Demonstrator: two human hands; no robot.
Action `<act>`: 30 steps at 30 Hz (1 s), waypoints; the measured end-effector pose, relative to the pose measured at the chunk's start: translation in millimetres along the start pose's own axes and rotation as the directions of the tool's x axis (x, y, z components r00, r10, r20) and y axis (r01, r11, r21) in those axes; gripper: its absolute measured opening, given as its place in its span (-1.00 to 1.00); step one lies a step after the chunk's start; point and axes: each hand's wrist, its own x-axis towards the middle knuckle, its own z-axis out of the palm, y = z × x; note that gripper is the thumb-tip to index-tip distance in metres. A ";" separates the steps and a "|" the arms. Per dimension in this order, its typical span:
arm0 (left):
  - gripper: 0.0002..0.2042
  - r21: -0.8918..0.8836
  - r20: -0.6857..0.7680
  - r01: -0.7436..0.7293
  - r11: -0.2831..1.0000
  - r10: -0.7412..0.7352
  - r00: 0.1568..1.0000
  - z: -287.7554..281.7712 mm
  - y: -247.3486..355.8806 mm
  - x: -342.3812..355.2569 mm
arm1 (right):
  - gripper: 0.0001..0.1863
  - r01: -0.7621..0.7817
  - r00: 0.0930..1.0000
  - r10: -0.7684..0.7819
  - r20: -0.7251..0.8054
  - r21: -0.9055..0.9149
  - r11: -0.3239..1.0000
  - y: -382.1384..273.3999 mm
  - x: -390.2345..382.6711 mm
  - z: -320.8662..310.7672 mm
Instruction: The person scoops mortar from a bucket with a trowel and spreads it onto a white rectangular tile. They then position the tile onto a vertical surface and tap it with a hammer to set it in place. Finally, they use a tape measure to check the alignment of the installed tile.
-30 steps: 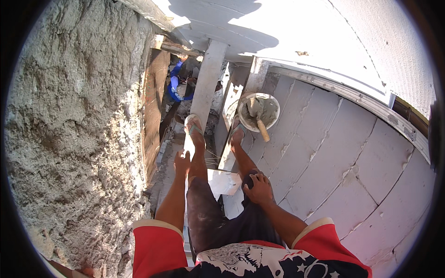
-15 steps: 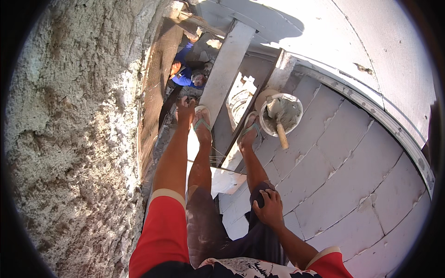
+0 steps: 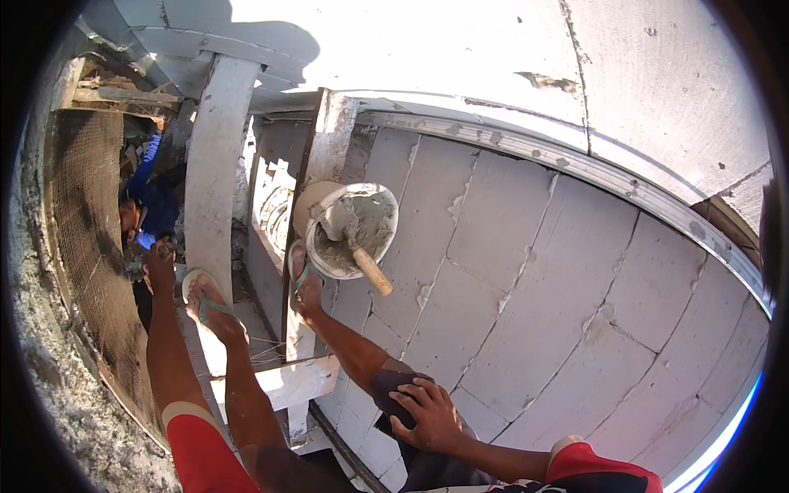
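My left hand (image 3: 159,261) reaches down past my left foot, beside the rough brown mesh-faced board (image 3: 90,246). Its fingers are curled, and whatever they grip is hidden. My right hand (image 3: 427,417) rests on my right knee with its fingers spread, holding nothing. Close to my right foot, a bucket (image 3: 392,234) holds wet grey mortar (image 3: 370,218). A trowel stands in the mortar, its wooden handle (image 3: 372,271) leaning over the rim. My feet, in flip-flops, are on two pale planks, the left plank (image 3: 218,140) and the right plank (image 3: 330,135).
Below, past my left hand, a person in blue (image 3: 152,197) works among rubble. Gaps lie between the planks. A grey block wall (image 3: 526,271) rises on the right, edged by a pale metal strip (image 3: 592,168). A short cross board (image 3: 288,384) lies behind my feet.
The view has swung right, so the hands, bucket and planks appear further left. My right hand stays on the knee, and my left hand is still low beside the board.
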 end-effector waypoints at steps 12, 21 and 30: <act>-0.59 -0.640 0.065 0.003 0.769 0.051 0.997 -173.0 144.3 -267.8 | -0.54 0.158 0.970 -0.095 -0.225 0.284 0.946 -1.4 -29.1 4.8; -0.60 -0.780 0.347 0.039 0.625 0.380 0.857 -275.9 339.4 -509.0 | -0.71 0.229 0.973 -0.001 -0.232 0.961 0.152 -50.4 -75.7 -105.1; -0.70 -0.747 0.382 0.097 0.658 0.305 0.872 -350.1 431.5 -575.4 | -0.68 0.602 0.703 -0.023 -0.711 0.577 0.551 -17.2 -151.8 -212.9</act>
